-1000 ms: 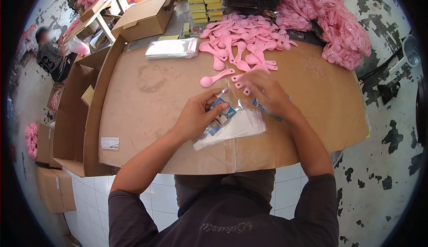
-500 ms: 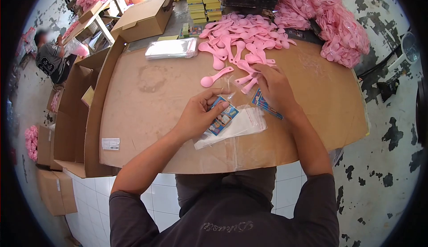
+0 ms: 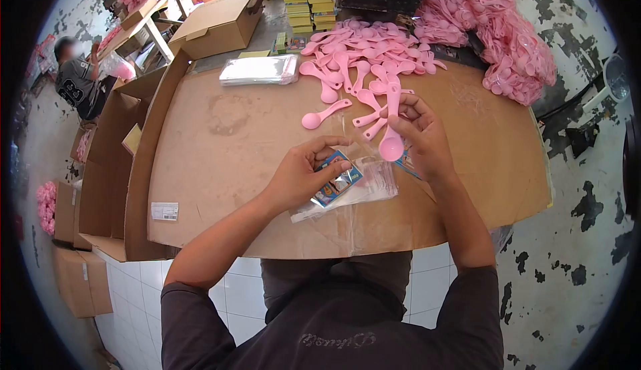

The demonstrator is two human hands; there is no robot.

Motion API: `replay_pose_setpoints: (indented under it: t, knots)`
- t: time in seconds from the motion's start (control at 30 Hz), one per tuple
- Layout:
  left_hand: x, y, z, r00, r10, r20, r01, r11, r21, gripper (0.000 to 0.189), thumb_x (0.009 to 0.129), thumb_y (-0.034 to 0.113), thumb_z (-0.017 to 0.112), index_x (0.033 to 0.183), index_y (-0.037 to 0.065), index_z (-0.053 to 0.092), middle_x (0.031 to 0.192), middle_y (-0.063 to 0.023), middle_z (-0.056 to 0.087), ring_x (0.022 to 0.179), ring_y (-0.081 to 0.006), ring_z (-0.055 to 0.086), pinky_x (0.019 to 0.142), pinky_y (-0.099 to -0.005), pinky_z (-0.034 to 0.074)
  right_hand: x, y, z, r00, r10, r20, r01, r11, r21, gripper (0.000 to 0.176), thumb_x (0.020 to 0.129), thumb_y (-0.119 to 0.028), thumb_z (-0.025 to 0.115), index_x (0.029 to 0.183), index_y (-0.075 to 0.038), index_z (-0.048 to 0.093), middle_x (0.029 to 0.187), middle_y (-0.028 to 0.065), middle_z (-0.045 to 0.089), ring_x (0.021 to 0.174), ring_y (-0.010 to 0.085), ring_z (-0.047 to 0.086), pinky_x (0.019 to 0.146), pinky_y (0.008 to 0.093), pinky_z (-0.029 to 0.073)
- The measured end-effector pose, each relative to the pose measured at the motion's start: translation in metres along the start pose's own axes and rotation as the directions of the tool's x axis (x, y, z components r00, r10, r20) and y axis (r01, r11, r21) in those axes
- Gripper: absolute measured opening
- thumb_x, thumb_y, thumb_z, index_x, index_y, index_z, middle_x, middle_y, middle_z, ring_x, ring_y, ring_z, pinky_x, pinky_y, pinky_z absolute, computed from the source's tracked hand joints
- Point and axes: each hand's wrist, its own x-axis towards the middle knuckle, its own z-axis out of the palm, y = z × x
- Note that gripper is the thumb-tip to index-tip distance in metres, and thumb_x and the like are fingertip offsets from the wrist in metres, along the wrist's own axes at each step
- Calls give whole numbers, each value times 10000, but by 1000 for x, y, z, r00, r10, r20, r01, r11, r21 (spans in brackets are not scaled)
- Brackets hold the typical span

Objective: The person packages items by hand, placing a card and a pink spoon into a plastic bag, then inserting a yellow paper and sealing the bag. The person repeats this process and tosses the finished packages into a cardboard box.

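Note:
Between the thumb and fingers of my right hand (image 3: 425, 136) is a pink spoon (image 3: 392, 144), its bowl hanging down toward me. My left hand (image 3: 300, 173) grips a small blue printed card (image 3: 338, 179), thumb on top. The card appears to sit in or against a clear plastic bag, though the edges are hard to make out. Under it lie clear plastic bags (image 3: 374, 190) on the cardboard. Another blue card (image 3: 406, 163) is partly hidden beneath my right hand. Loose pink spoons (image 3: 360, 69) spread just beyond, and a single one (image 3: 325, 114) lies apart to the left.
A packet of clear bags (image 3: 259, 71) lies toward the back. Stacked yellow-edged cards (image 3: 296, 3) stand behind it. Bagged pink spoons (image 3: 514, 49) are heaped at the back right. An open carton (image 3: 110, 176) borders the left edge. A person (image 3: 79, 83) sits far left.
My right hand has picked up a pink spoon from the near edge of the pile and drawn it closer, bowl down. My left hand stays almost in place with the card.

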Motion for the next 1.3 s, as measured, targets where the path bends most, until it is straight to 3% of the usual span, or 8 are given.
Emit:
replay_pose_setpoints:
  t: [0.3, 0.6, 0.7, 0.9, 1.1, 1.17, 1.23, 1.3]
  knots:
    - [-2, 6, 7, 997, -72, 41, 74, 995, -61, 377, 1008, 68, 677, 1365, -25, 602, 1082, -89, 757, 935, -61, 680, 783, -223, 567, -7, 9, 18, 994, -111, 2, 111, 993, -38, 550, 946, 50, 685, 1443, -11, 457, 1089, 86, 607, 1048, 220, 716, 870, 319, 621]
    - [0, -6, 9, 999, -41, 25, 43, 996, -77, 371, 1020, 87, 668, 1359, -51, 604, 1098, -103, 755, 971, -93, 692, 847, -252, 575, -16, 18, 29, 977, -167, -132, 157, 984, -80, 383, 953, 9, 715, 1306, 12, 569, 982, 77, 681, 968, 181, 734, 836, 301, 619]
    - [0, -7, 8, 999, -26, 21, 28, 997, -66, 368, 1027, 101, 663, 1355, -54, 606, 1115, -100, 748, 987, -94, 686, 861, -257, 570, -14, 23, 23, 943, -316, -107, 270, 911, -311, 297, 956, -27, 734, 1230, 14, 628, 967, 99, 730, 909, 144, 730, 784, 278, 585]
    - [5, -9, 1, 1000, -11, -22, 7, 988, -152, 355, 1035, 139, 662, 1333, -49, 626, 1142, -83, 738, 1023, -102, 684, 886, -252, 555, -18, 29, 28, 948, -318, 16, 292, 847, -444, 289, 987, -100, 707, 1255, 5, 685, 944, 101, 745, 839, 159, 710, 770, 274, 551]
    - [-3, 19, -8, 998, -57, 34, 62, 987, -148, 379, 1039, 168, 662, 1345, -50, 609, 1155, -90, 740, 1041, -101, 684, 902, -240, 547, -10, 23, 6, 857, -208, 472, 404, 840, -362, 291, 1038, -127, 585, 1277, 17, 670, 1315, 145, 627, 1200, 215, 605, 1031, 368, 464]
    - [-3, 17, -11, 993, -78, 91, 94, 976, -196, 403, 1039, 167, 662, 1368, -51, 583, 1156, -94, 742, 1045, -103, 686, 914, -241, 546, -6, 15, 6, 926, -173, 336, 222, 969, -111, 240, 1023, -96, 588, 1202, 19, 698, 1382, 143, 579, 1254, 223, 571, 1058, 382, 450]
    - [-3, 16, -12, 986, -77, 146, 109, 969, -223, 424, 1041, 163, 657, 1396, -42, 552, 1185, -99, 733, 1067, -106, 682, 932, -243, 541, -7, 3, 15, 950, -163, 267, 181, 982, -46, 193, 996, -65, 605, 1128, 7, 727, 1370, 140, 588, 1259, 221, 567, 1054, 390, 452]
    - [-4, 15, -12, 978, -39, 206, 94, 959, -267, 443, 1043, 158, 650, 1421, -35, 522, 1217, -100, 722, 1091, -109, 677, 948, -245, 536, -8, -12, 28, 924, -195, 329, 272, 940, -205, 154, 963, -38, 642, 1072, -12, 748, 1289, 135, 641, 1215, 220, 594, 1030, 393, 468]
